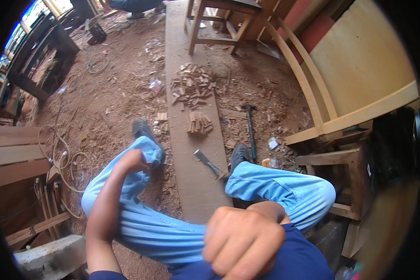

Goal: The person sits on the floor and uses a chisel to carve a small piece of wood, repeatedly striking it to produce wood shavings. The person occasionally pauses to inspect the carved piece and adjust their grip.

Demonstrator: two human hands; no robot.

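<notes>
My left hand (134,161) is closed over my left shin, its fingers curled; whether it holds anything does not show. Close in front of me, my right hand (243,240) is raised in a fist, knuckles up. Its palm side is hidden. Between my legs runs a long wooden plank (198,191). On it lies a chisel (207,161) with a flat blade, beside my right shoe. Farther along the plank sit a small cluster of wooden pieces (199,124) and a larger loose heap of them (191,85).
A hammer (251,133) lies right of the plank among wood shavings. A wooden stool (219,23) stands at the far end. Chair frames (331,121) crowd the right side. A cable (56,158) loops at left near stacked boards (16,156).
</notes>
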